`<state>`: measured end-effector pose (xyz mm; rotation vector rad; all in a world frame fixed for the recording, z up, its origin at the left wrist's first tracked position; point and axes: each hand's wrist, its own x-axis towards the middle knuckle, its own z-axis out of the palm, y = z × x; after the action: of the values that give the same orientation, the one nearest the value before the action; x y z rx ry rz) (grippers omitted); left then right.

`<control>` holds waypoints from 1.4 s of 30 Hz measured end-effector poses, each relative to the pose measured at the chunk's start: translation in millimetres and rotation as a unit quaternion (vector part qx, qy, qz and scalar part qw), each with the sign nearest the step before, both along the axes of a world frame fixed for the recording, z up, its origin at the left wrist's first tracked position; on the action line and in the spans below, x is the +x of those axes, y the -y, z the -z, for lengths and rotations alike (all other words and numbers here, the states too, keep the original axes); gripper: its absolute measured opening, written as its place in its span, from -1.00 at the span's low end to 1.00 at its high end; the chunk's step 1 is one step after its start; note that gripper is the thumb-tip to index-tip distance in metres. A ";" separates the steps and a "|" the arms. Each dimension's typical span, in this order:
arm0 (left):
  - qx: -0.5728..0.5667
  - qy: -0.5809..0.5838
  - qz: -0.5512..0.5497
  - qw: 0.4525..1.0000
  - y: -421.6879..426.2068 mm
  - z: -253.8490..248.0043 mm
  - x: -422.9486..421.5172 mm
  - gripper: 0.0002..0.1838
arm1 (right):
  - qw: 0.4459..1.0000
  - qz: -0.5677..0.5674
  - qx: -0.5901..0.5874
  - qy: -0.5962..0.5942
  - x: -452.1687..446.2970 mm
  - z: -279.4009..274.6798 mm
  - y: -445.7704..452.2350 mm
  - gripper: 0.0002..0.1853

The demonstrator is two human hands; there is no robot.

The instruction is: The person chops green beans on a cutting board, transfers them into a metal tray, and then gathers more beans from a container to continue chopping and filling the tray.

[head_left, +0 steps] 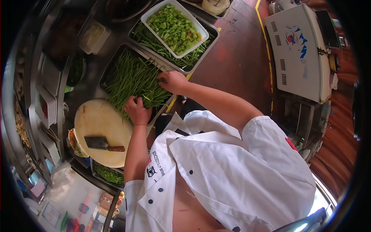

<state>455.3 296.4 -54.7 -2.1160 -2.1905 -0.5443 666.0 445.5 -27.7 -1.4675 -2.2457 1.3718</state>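
A metal tray (101, 82) holds a heap of long, thin green beans (129, 77). My left hand (138, 111) is at the heap's near edge, its fingers curled over some of the beans. On the right side of the tray, my right hand (172, 82) has its fingers bent and pinched on bean ends. Parts of both hands' fingertips are hidden among the beans. Close to my left hand stands a round chopping board (89, 116) with a cleaver (98, 142) lying flat on it, its wooden handle pointing right.
Behind is another metal tray (215, 36) of cut green pieces, with a white container (144, 17) of chopped green vegetable on top. A small clear tub (94, 37) stands at the left. More greens (108, 174) lie below the board. A white appliance (295, 52) stands across the floor (232, 58).
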 end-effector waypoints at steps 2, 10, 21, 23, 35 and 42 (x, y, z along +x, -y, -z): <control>0.000 -0.003 -0.001 1.000 0.6 -0.1 0.4 -0.41 | 1.000 -0.015 0.015 0.002 -4.3 0.9 -2.9 -0.65; 0.009 0.000 0.004 1.000 1.6 -4.9 0.8 -0.41 | 0.991 -0.087 0.055 -0.081 0.7 10.9 -16.8 -0.80; -0.006 0.018 0.000 1.000 -4.0 -23.1 5.3 -0.44 | 0.982 -0.141 0.033 -0.124 11.6 -24.8 -20.7 -0.79; -0.005 0.016 0.001 1.000 -4.0 -25.5 6.0 -0.44 | 0.983 -0.147 -0.005 -0.111 10.2 -40.0 -23.9 -0.78; -0.021 0.082 -0.012 0.996 -6.5 -41.0 -0.4 -0.35 | 0.977 0.017 0.017 -0.210 20.5 -28.5 -45.8 -0.76; -0.114 0.172 -0.006 0.979 -19.7 -41.9 -26.5 -0.32 | 0.931 0.202 -0.278 -0.125 67.8 -42.0 2.3 -0.66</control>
<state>428.8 316.1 -12.9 -2.2625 -2.5562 -0.7406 733.8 443.2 14.3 -1.6561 -1.3525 1.9914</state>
